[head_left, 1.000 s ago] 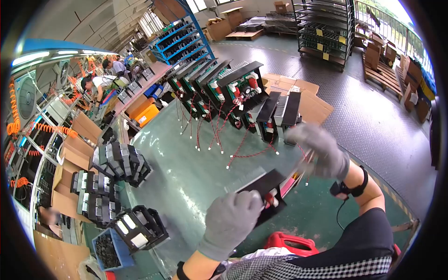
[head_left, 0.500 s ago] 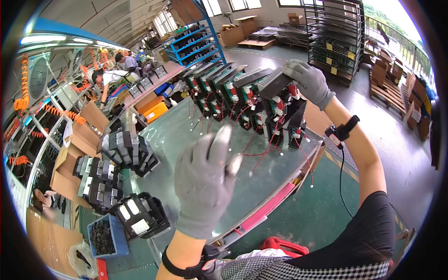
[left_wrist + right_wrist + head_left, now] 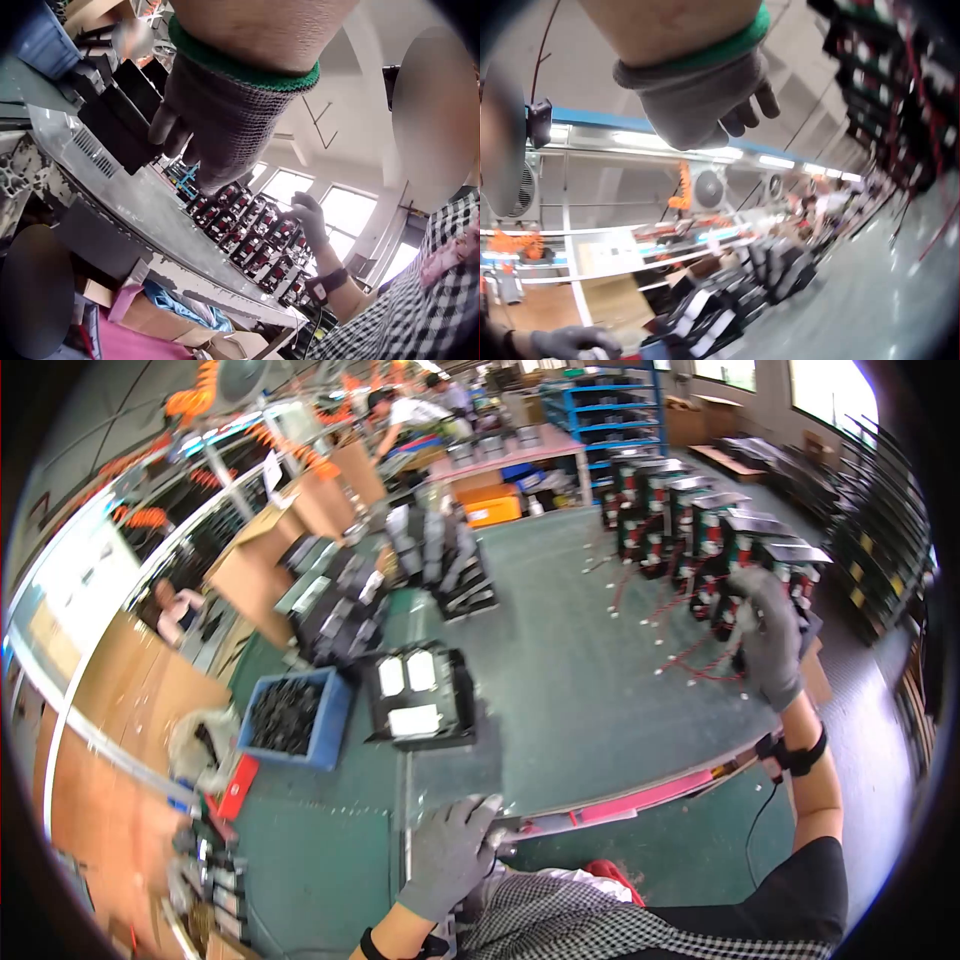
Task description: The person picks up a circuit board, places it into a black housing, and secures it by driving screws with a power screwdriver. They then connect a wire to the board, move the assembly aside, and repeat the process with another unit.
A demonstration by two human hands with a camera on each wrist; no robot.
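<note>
Lowered since the earlier head views, the left hand [image 3: 450, 860] has gone from in front of the worktop's middle to its near edge, while the right hand [image 3: 770, 635] has come off the top of the stacked units. The camera has turned, bringing more of the left side into sight.

In the head view, the black-framed units with pale metal tops and red wires [image 3: 720, 520] stand in a stacked row along the right side of the green worktop [image 3: 580, 690]. Their wires trail inward over its surface. The right hand is at the near end of this row, fingers loosely bent and released; whether it touches a unit is hard to tell. A broad stretch of green surface runs between the row and the black part with three white patches [image 3: 425, 695], which sits near the left, just beside the blue plastic bin of dark pieces [image 3: 295, 720]. A pink strip [image 3: 660, 796] follows the near edge. The left hand is released too, its fingers loosely extended.

The left wrist view shows the left hand's fingers hanging down, nothing gripped, with black parts [image 3: 120, 124] near them and the worktop edge running diagonally below.

In the right wrist view, the right hand hangs relaxed and ungripping, with stacked units to one side and open surface below them.
</note>
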